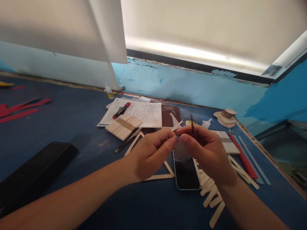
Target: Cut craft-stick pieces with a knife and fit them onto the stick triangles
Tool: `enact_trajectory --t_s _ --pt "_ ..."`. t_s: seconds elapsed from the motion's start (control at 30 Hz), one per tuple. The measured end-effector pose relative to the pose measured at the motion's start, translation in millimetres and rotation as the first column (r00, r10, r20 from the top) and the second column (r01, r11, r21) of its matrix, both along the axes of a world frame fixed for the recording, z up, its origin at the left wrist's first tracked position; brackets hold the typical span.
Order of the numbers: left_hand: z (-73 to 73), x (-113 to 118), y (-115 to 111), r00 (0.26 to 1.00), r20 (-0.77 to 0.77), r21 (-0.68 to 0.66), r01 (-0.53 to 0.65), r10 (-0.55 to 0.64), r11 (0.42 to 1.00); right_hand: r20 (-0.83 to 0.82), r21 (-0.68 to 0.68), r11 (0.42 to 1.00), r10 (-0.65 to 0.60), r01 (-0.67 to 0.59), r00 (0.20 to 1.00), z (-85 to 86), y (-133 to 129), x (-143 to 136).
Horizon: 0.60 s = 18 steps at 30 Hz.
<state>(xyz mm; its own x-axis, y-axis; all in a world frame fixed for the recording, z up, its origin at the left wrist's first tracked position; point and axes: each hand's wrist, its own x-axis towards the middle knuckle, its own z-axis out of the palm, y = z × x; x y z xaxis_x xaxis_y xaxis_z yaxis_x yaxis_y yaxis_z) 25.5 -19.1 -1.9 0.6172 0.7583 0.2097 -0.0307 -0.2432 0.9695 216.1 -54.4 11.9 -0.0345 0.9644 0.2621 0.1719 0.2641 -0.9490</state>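
Note:
My left hand [157, 148] is closed in a pinch, thumb against forefinger; what it holds is too small to make out. Close beside it, almost fingertip to fingertip, my right hand [208, 147] is closed around a thin dark blade-like tool [192, 124] that points upward. A pale wooden stick end [177, 125] shows just beyond the fingertips, and I cannot tell whether it is held. Below the hands lies a phone [187, 174] with a dark screen. Craft sticks joined at angles [159, 176] lie partly hidden under my left hand.
Loose craft sticks [211, 191] spread at right, near a red stick-like tube [243, 156]. A banded craft-stick bundle [123, 126], printed papers [146, 111] and a red-capped marker [121, 110] lie behind. Glue bottle [109, 91] stands by the wall; a black case [38, 172] is left.

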Motion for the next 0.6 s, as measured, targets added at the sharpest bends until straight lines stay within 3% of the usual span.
enact_trajectory --t_s 0.13,0.4,0.5,0.6 --pt "-0.9 0.3 0.6 0.995 -0.089 0.125 -0.022 0.034 0.992 0.036 0.002 1.0 -0.005 0.005 0.999 -0.1 -4.6 -5.7" --pt "-8.7 2.0 2.4 0.98 -0.143 0.178 -0.109 0.135 0.978 0.239 0.057 0.989 -0.147 0.138 0.96 -2.4 -2.6 -4.8" --pt "-10.5 2.6 5.0 0.982 -0.106 0.114 -0.143 0.156 0.983 0.28 0.055 0.991 -0.135 0.125 0.95 0.0 -3.0 -2.3" --pt "-14.5 3.2 11.0 0.989 -0.022 -0.073 -0.146 0.145 0.987 0.307 0.033 0.993 -0.122 0.118 0.944 1.3 -1.0 1.0"
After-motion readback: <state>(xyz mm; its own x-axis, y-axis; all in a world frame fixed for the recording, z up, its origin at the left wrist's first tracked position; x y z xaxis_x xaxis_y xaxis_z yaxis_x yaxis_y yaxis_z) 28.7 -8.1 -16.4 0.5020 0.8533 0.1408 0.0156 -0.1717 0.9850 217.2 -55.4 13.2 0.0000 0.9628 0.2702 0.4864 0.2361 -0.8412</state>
